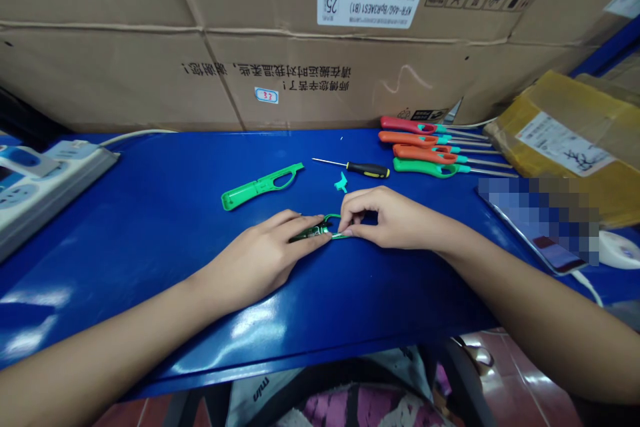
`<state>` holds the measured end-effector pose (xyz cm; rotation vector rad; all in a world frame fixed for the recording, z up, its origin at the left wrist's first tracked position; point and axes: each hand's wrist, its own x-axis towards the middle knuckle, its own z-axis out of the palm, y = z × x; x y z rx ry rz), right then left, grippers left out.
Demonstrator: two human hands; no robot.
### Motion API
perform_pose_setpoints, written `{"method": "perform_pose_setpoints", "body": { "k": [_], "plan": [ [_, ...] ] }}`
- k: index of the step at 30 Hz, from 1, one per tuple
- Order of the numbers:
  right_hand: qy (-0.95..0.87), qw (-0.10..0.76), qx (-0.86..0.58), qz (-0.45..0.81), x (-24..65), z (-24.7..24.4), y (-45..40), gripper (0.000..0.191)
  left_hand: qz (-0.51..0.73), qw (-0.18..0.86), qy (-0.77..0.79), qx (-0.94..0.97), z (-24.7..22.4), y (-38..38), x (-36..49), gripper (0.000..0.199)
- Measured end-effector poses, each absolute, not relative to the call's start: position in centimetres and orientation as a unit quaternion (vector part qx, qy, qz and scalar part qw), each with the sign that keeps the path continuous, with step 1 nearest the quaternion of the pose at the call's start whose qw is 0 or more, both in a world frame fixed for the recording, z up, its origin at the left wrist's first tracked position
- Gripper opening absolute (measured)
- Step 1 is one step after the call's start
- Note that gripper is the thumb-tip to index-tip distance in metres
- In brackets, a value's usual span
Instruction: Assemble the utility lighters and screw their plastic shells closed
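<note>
An opened green utility lighter [316,231] lies low over the blue table, its inner parts showing between my hands. My left hand [263,250] is closed on its handle end, thumb and fingers on either side. My right hand [387,219] pinches at the looped trigger end; whether a small part is between those fingertips is hidden. Beyond them lies the matching green half shell [250,191], its hollow side up. A small turquoise trigger piece [341,182] rests just past my right hand, close to a black and yellow screwdriver [367,169].
Several whole lighters [417,140], red, orange and green, lie in a row at the back right. A yellow-taped parcel [565,147] and a phone [537,227] with a cable are at the right. A power strip [55,177] stands left; a large cardboard box [150,87] walls the back.
</note>
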<state>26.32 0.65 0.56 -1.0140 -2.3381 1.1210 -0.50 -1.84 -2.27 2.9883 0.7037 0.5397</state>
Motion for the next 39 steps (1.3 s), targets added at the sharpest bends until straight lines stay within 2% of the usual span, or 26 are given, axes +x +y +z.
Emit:
{"method": "perform_pose_setpoints", "body": {
  "k": [6,16,19,21,23,25,28,34,39],
  "plan": [
    [-0.789,0.169,-0.400,0.434,26.4,0.4,0.9,0.011,0.161,0.008,0.223,0.961,-2.2,-1.8,-0.6,0.047],
    [-0.789,0.148,-0.420,0.423,26.7,0.9,0.9,0.012,0.160,0.007,0.221,0.962,-2.1,-1.8,-0.7,0.046],
    [-0.775,0.181,-0.422,0.435,26.7,0.8,1.1,0.014,0.162,0.008,0.216,0.963,-1.9,-1.7,-0.7,0.045],
    [-0.770,0.240,-0.446,0.387,26.8,0.5,1.4,0.013,0.158,0.010,0.219,0.963,-1.7,-1.7,-0.6,0.044],
    [-0.788,0.290,-0.463,0.284,26.9,0.0,1.7,0.014,0.161,0.015,0.225,0.961,-1.5,-1.7,-0.4,0.043],
    [-0.812,0.300,-0.457,0.203,27.0,-0.4,2.0,0.028,0.177,0.024,0.226,0.958,-1.5,-1.7,-0.3,0.041],
    [-0.839,0.272,-0.433,0.185,27.2,-1.1,2.5,0.040,0.211,0.044,0.227,0.950,-1.6,-1.6,-0.3,0.037],
    [-0.841,0.271,-0.418,0.210,27.2,-1.5,2.9,0.009,0.254,0.094,0.232,0.934,-1.8,-1.5,-0.3,0.034],
    [-0.825,0.290,-0.430,0.223,26.9,-0.9,2.4,0.009,0.275,0.133,0.255,0.918,-1.4,-1.6,-0.1,0.034]
  ]
}}
